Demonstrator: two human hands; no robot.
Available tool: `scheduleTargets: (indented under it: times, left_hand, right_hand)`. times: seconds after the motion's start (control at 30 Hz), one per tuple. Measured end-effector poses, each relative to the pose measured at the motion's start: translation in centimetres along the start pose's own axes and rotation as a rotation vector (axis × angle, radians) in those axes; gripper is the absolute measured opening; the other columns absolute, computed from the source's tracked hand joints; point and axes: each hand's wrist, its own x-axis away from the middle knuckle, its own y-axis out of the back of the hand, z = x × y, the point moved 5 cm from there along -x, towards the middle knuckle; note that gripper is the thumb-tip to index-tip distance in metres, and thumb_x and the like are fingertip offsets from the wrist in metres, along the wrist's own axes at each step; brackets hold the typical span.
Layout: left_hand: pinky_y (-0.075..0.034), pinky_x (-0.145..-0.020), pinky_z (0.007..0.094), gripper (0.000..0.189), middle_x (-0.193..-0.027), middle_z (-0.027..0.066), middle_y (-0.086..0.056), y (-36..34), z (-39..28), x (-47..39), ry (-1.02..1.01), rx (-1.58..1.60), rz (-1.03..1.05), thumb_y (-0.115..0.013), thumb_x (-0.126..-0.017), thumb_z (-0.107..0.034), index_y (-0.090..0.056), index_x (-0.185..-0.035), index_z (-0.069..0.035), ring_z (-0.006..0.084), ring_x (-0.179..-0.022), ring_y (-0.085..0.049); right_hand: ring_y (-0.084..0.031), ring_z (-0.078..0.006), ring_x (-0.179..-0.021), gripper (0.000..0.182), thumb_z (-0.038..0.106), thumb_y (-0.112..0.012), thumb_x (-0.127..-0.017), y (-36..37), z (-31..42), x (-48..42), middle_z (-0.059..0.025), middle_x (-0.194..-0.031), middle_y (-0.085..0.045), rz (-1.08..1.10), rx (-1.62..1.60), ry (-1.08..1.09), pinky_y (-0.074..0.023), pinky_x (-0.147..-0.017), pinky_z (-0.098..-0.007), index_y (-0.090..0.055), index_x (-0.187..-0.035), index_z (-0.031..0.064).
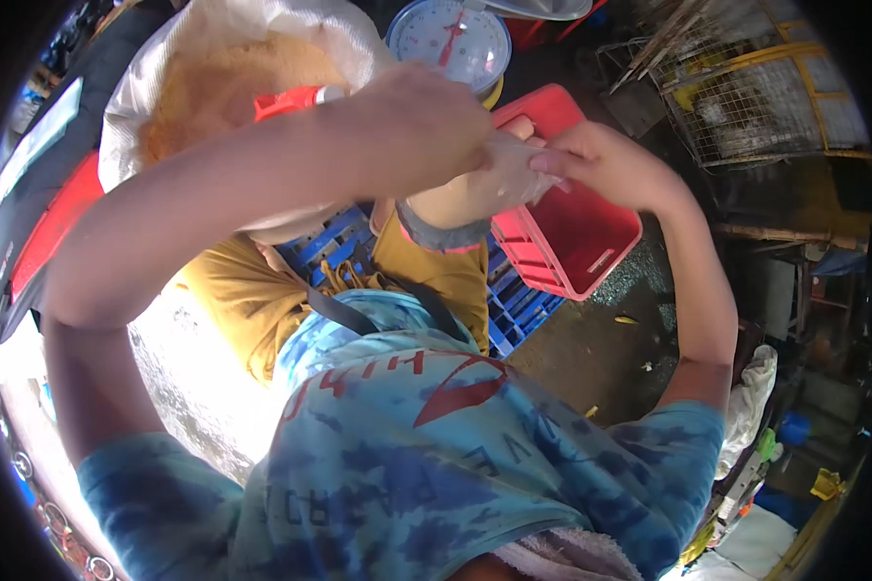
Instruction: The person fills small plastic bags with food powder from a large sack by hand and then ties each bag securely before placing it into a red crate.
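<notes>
My left hand [436, 120] is curled and blurred by motion, at the end of a forearm that reaches across the white woven sack [127, 123]. A thin clear plastic bag [512, 167] is bunched between it and my right hand [603, 163], which pinches the film with thumb and fingers. What the bag contains, if anything, cannot be made out. Inside the sack lies an orange-brown granular or powdery material [211, 87]. A red plastic scoop-like tool [287, 102] shows on it, partly covered by my left forearm. Below the hands stands a red plastic crate [578, 232].
Beyond my hands is a round dial scale [454, 43] with a metal pan [545, 6]. A blue plastic pallet [516, 316] lies under the crate. To the left stands a red and black motorcycle [54, 218]; a wire mesh cage [741, 102] is at the upper right.
</notes>
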Motion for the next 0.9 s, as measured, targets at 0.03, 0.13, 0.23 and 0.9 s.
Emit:
scheduleTargets:
  times: [0.03,0.13,0.23,0.9]
  left_hand:
    - [-0.042,-0.066,0.0314,0.028,-0.073,0.0007,-0.059,-0.5,0.3,-0.1,0.042,0.112,0.087,-0.053,-0.09,-0.026,-0.062,-0.075,-0.005,0.0118,-0.069,-0.052]
    - [-0.046,-0.068,0.0274,0.017,-0.074,-0.0003,-0.061,-4.7,6.2,0.5,0.282,1.643,0.106,-0.053,-0.089,-0.02,-0.059,-0.081,-0.006,0.0108,-0.068,-0.055]
    - [-0.047,-0.077,0.0271,0.014,-0.091,0.004,-0.06,-5.1,3.0,4.8,0.059,2.325,-0.32,-0.042,-0.093,-0.011,-0.051,-0.099,-0.002,0.0116,-0.075,-0.055]
    - [-0.001,-0.103,0.0569,0.011,-0.097,0.0036,-0.053,2.5,-4.0,3.2,-0.327,-0.223,-0.634,-0.066,-0.07,-0.014,-0.062,-0.081,-0.011,0.025,-0.115,-0.037]
  right_hand:
    - [-0.054,-0.0158,-0.07,0.026,0.024,-0.055,-0.087,-0.1,-1.2,-1.0,-0.006,-0.075,-0.059,0.126,-0.209,-0.034,-0.0417,-0.064,-0.0302,-0.059,-0.079,-0.0002]
    - [-0.053,-0.014,-0.064,0.034,0.028,-0.05,-0.09,3.6,3.8,-6.0,-0.0048,-0.065,-0.059,-0.285,-0.048,0.467,-0.0429,-0.063,-0.0311,-0.059,-0.075,-0.0012]
    - [-0.056,-0.0206,-0.065,0.029,0.026,-0.05,-0.087,4.4,12.4,-3.9,-0.013,-0.069,-0.057,-0.476,0.187,0.537,-0.0434,-0.063,-0.0338,-0.057,-0.081,-0.0016]
    - [-0.042,-0.0219,-0.106,0.009,0.012,-0.062,-0.071,1.0,6.2,7.7,-0.004,-0.103,-0.056,-0.955,0.368,0.411,-0.0268,-0.095,-0.0405,-0.06,-0.075,0.0044]
